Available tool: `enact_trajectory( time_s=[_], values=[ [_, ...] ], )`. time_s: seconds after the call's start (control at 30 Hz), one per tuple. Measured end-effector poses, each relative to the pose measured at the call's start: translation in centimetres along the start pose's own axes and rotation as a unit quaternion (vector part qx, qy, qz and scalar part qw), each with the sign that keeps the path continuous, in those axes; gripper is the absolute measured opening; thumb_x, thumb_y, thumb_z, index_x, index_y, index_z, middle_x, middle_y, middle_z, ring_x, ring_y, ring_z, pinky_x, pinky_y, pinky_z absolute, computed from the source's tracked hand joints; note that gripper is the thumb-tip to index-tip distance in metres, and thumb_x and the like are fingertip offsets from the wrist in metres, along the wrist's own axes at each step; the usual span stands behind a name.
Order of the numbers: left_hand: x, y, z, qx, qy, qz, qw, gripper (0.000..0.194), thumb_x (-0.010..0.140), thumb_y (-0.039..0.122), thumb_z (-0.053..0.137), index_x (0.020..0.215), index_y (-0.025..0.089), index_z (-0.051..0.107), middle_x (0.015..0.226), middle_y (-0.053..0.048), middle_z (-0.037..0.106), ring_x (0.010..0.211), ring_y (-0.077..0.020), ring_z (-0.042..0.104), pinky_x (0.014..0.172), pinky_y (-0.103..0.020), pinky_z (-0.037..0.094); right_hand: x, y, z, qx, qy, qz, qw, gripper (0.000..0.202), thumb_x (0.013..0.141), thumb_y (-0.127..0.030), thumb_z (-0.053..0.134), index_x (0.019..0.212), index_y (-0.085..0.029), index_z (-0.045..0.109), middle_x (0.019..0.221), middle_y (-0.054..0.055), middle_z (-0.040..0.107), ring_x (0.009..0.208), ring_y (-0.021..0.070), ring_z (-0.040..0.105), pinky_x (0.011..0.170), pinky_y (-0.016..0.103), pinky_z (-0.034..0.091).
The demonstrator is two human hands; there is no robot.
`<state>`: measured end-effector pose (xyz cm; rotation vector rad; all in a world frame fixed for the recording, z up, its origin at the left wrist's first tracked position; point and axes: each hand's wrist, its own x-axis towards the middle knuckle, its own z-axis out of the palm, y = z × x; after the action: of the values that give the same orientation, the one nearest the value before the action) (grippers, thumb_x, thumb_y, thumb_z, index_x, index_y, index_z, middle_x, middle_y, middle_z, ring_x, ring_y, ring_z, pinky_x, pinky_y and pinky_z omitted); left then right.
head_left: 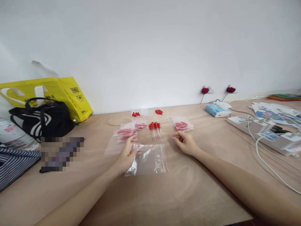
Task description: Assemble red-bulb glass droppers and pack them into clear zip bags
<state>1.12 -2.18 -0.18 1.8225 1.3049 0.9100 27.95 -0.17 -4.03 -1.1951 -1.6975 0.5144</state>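
Note:
My left hand [126, 157] pinches the left end of a clear zip bag [149, 161] between thumb and fingers. The bag looks flat, its red seal line at the right end. Beyond it lies a row of droppers [156, 131] with red bulbs and clear stems. My right hand [186, 143] rests on the table to their right, fingers curled together; anything inside is hidden. Just past it sits a stack of zip bags [181, 124] with red bulbs showing through. More filled bags [125, 132] lie beyond my left hand, overlapping another small bag [140, 125].
Loose red bulbs [159, 111] lie near the wall. At left stand a yellow bag [77, 97] and a black bag [58, 117]. A power strip [258, 131] with white cables, a tissue pack [217, 110] and papers [277, 113] occupy the right side.

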Motion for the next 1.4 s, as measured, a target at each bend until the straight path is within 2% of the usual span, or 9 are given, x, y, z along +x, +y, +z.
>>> enact_trajectory(
  time_s=[0.13,0.27,0.4,0.73,0.87,0.97,1.1,1.23,1.4],
  values=[
    [-0.9,-0.9,-0.6,0.278,0.065,0.163,0.944,0.036,0.079,0.030,0.047,0.114,0.021,0.045,0.126,-0.012,0.039,0.122,-0.0284,0.029,0.100,-0.051,0.022,-0.4,-1.0,-0.1,-0.009,-0.075,-0.019,0.997,0.013,0.073,-0.029,0.053,0.071,-0.019,0.061,0.053,-0.002,0.051,0.047,0.0098,0.042,0.046,0.022,0.033],
    [-1.6,-0.1,-0.6,0.320,-0.141,0.259,0.900,0.049,0.079,0.043,0.049,0.124,0.027,0.039,0.137,-0.007,0.030,0.128,-0.0282,0.019,0.102,-0.049,0.020,-1.2,-2.4,-0.2,-0.023,-0.183,-0.082,0.979,0.016,0.076,-0.027,0.050,0.074,-0.019,0.065,0.064,0.002,0.057,0.055,0.0113,0.049,0.051,0.022,0.038],
    [-1.7,0.4,0.1,0.317,-0.239,0.218,0.891,0.058,0.080,0.049,0.045,0.132,0.029,0.028,0.141,-0.005,0.024,0.129,-0.0267,0.017,0.102,-0.048,0.021,-1.6,-2.7,-0.1,-0.019,-0.244,-0.129,0.961,0.020,0.078,-0.027,0.049,0.084,-0.021,0.067,0.073,0.004,0.058,0.064,0.0127,0.053,0.057,0.023,0.042],
    [-1.4,0.8,1.1,0.304,-0.228,0.188,0.905,0.057,0.081,0.049,0.042,0.132,0.026,0.029,0.140,-0.006,0.027,0.128,-0.0239,0.023,0.104,-0.047,0.019,-1.3,-3.0,0.0,-0.059,-0.322,-0.199,0.924,0.027,0.083,-0.031,0.045,0.101,-0.022,0.063,0.076,0.004,0.050,0.074,0.0138,0.047,0.071,0.028,0.037],
    [-1.4,0.5,1.1,0.286,-0.213,0.194,0.914,0.060,0.080,0.047,0.045,0.133,0.024,0.028,0.139,-0.007,0.029,0.127,-0.0239,0.026,0.104,-0.046,0.020,-0.6,-3.1,-0.6,-0.071,-0.377,-0.170,0.907,0.040,0.084,-0.035,0.045,0.123,-0.031,0.044,0.078,0.000,0.047,0.074,0.0131,0.045,0.076,0.031,0.035],
    [-1.5,0.5,1.1,0.283,-0.211,0.189,0.916,0.058,0.080,0.047,0.045,0.131,0.025,0.030,0.138,-0.007,0.030,0.126,-0.0239,0.026,0.104,-0.046,0.020,-0.3,-2.9,-0.9,-0.015,-0.396,-0.140,0.907,0.037,0.083,-0.035,0.046,0.119,-0.028,0.050,0.078,0.000,0.049,0.070,0.0116,0.046,0.071,0.026,0.038],
    [-1.6,0.8,1.1,0.287,-0.215,0.177,0.917,0.055,0.080,0.047,0.045,0.129,0.024,0.034,0.138,-0.007,0.030,0.126,-0.0241,0.027,0.104,-0.047,0.021,0.3,-1.8,-0.4,0.052,-0.320,-0.077,0.943,0.028,0.080,-0.036,0.049,0.097,-0.020,0.064,0.077,0.002,0.057,0.067,0.0117,0.051,0.062,0.023,0.040],
    [-1.6,1.1,1.1,0.296,-0.221,0.165,0.914,0.055,0.080,0.047,0.045,0.129,0.023,0.035,0.138,-0.008,0.030,0.126,-0.0244,0.027,0.104,-0.048,0.020,2.8,-0.2,1.1,0.021,-0.099,0.055,0.993,0.016,0.074,-0.027,0.053,0.075,-0.017,0.064,0.070,0.001,0.062,0.063,0.0120,0.053,0.060,0.023,0.042],
    [-1.6,0.9,1.1,0.296,-0.214,0.173,0.915,0.054,0.079,0.048,0.044,0.126,0.023,0.038,0.137,-0.008,0.032,0.126,-0.0250,0.027,0.103,-0.047,0.022,7.4,1.0,4.0,-0.056,0.015,0.166,0.984,0.015,0.067,-0.022,0.056,0.079,-0.015,0.060,0.076,0.004,0.063,0.069,0.0146,0.056,0.066,0.025,0.042]
  ],
)
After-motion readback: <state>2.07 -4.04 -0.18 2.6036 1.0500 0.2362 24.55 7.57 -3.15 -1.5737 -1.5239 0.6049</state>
